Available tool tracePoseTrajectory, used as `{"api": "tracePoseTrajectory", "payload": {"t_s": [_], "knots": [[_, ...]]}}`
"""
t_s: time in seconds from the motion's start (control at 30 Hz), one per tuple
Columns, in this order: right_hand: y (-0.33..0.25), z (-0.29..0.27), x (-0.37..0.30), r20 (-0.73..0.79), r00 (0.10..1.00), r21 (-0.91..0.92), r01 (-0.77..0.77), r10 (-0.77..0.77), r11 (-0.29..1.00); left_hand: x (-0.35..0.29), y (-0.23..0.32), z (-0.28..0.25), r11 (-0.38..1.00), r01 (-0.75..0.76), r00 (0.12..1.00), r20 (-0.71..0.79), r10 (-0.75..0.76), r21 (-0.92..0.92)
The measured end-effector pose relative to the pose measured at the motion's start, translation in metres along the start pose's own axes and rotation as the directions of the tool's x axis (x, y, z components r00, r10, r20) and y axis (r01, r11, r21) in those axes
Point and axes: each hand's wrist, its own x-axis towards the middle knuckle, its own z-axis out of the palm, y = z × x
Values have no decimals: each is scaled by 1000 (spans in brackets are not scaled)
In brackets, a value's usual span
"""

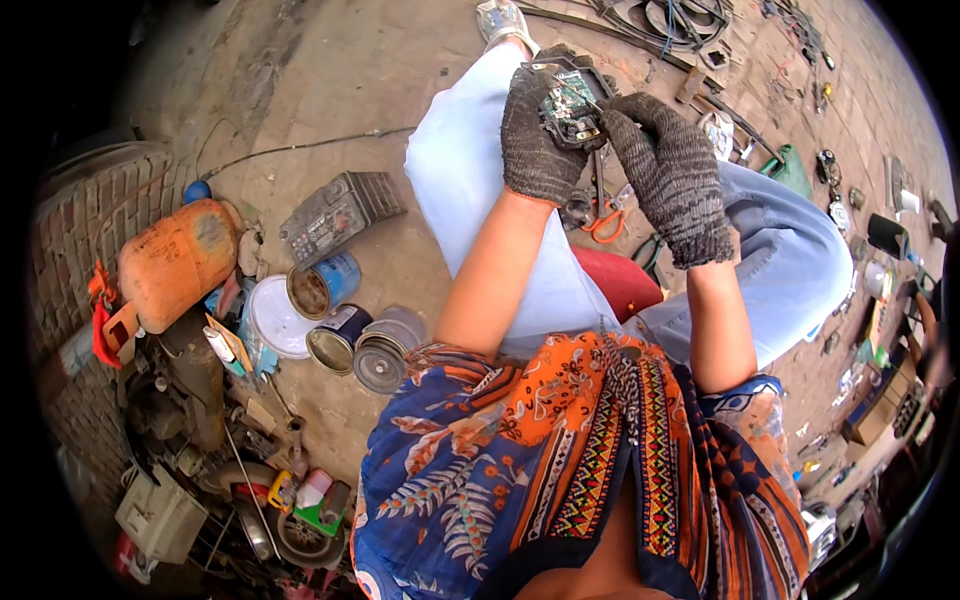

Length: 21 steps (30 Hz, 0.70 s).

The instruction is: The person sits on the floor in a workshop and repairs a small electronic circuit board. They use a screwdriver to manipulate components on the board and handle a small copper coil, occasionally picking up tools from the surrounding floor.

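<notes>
Circuit board [570, 98] out in front of us, green in its dark frame, and in the head view we have it up beside our left shin! Our left hand [535, 145], in a striped knitted glove, grasps it, fingers wrapped round the frame. Over comes our right hand [668, 165], gloved to match, fingers bent at the frame's right edge; whether they pinch anything, we cannot tell. Just below the board we spot an orange-handled tool [600, 212], then something red [622, 282] between our legs. Out left, we see a grey ribbed box [340, 218] on the ground.
</notes>
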Motion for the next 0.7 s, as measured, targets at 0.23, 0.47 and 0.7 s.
{"api": "tracePoseTrajectory", "payload": {"t_s": [0.23, 0.47, 0.7], "knots": [[-8, -25, 24, 192, 978, -204, 114, -74, 972, -7, 4, -12, 968, 59, 998, 13, -64, 244], [-5, -40, 38, 311, 948, -273, 163, -73, 948, -3, 0, -19, 918, 48, 999, -14, -46, 393], [22, 2, -6, -38, 956, -184, 278, -290, 943, -5, 1, -37, 813, -98, 990, 143, 19, 574]]}}
